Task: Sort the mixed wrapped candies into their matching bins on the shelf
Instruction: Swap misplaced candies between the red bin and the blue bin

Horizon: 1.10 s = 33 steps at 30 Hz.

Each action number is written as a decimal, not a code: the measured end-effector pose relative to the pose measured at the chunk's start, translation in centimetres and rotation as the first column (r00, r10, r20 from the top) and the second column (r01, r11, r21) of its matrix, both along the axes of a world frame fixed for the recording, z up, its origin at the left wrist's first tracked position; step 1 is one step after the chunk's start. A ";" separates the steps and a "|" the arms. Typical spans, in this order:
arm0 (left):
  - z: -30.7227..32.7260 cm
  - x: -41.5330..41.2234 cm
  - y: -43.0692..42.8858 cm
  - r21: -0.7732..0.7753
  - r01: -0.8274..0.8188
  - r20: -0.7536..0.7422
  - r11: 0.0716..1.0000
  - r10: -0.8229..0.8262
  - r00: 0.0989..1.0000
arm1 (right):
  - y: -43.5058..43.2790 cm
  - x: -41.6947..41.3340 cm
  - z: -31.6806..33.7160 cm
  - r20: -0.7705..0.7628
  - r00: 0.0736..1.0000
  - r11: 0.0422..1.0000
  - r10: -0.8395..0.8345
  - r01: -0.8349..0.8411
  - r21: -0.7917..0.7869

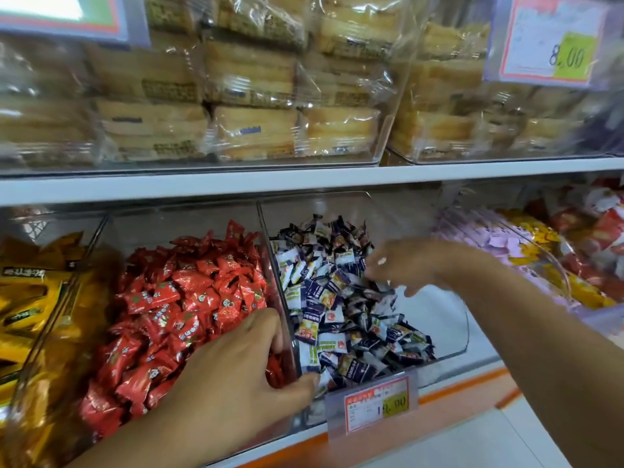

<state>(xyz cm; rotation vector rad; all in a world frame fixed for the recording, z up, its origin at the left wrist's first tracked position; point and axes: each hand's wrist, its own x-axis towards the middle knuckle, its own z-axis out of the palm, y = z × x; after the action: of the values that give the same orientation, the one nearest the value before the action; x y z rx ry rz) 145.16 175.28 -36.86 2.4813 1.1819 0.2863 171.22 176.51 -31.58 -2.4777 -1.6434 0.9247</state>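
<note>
A clear bin (111, 231) holds a heap of red wrapped candies (175, 298). To its right, another clear bin (462, 319) holds blue-and-white wrapped candies (337, 319), piled toward its left side. My left hand (233, 376) clasps the clear wall between these two bins, fingers on the red side and thumb on the blue-and-white side. My right hand (405, 265) reaches in from the right, fingertips down among the blue-and-white candies. It is blurred, so whether it holds one is hidden.
Yellow packets (30, 298) fill the bin at far left. Pink, yellow and red sweets (540, 251) lie in bins at right. A price tag (374, 403) hangs on the orange-edged shelf front. Bagged cakes (256, 96) fill the shelf above.
</note>
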 end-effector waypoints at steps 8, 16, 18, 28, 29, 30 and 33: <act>0.0 -0.1 -0.1 0.007 0.004 0.010 1.000 -0.004 1.000 | 0.9 -1.3 -5.8 -0.274 0.939 0.967 -0.207 0.239 0.088; 0.0 0.0 -0.2 -0.013 0.011 -0.003 1.000 -0.011 1.000 | 0.2 -1.3 -7.1 -0.324 0.931 0.974 -0.169 0.208 0.089; 0.0 0.0 -0.3 -0.013 0.008 0.002 1.000 -0.008 1.000 | 0.3 -1.2 -7.3 -0.386 0.899 0.959 -0.209 0.265 0.098; -0.3 0.0 -0.1 0.026 0.006 0.031 1.000 -0.007 1.000 | -0.1 -0.9 -5.2 -0.554 0.798 0.850 -0.238 0.447 0.279; -0.3 0.0 -0.1 0.022 0.011 0.024 1.000 -0.011 1.000 | -0.3 -1.0 -4.3 -0.569 0.788 0.839 -0.236 0.460 0.289; -0.2 0.0 -0.2 0.019 0.014 0.014 1.000 -0.014 1.000 | -0.4 -1.2 -3.4 -0.588 0.773 0.828 -0.237 0.477 0.294; -0.1 0.0 -0.2 0.018 0.019 -0.004 1.000 -0.019 1.000 | -0.5 -1.7 -1.3 -0.660 0.728 0.808 -0.186 0.496 0.319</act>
<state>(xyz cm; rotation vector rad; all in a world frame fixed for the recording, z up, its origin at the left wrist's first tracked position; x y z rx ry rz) 145.20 175.12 -36.97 2.5080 1.1613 0.2884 169.48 176.05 -32.84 -1.7867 -0.9735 0.9633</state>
